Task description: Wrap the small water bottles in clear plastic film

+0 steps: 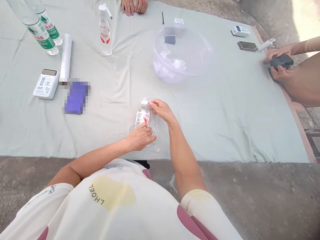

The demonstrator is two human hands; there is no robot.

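Note:
A small clear plastic bottle (144, 116) with a red and white label lies tilted on the pale green cloth (225, 110), close to the near edge. My left hand (140, 137) is closed round its lower body. My right hand (161, 109) pinches the white cap end at the top. A crumpled clear wrapping or the bottle's soft base shows beside my left hand; I cannot tell which.
A clear plastic basin (181, 51) stands behind. An upright bottle (105, 30), two green-labelled bottles (41, 31), a white roll (66, 58), a white device (46, 83) and a blurred purple patch (76, 97) lie left. Another person's hands (280, 63) hold a dark object at right; more hands (134, 6) at the far edge.

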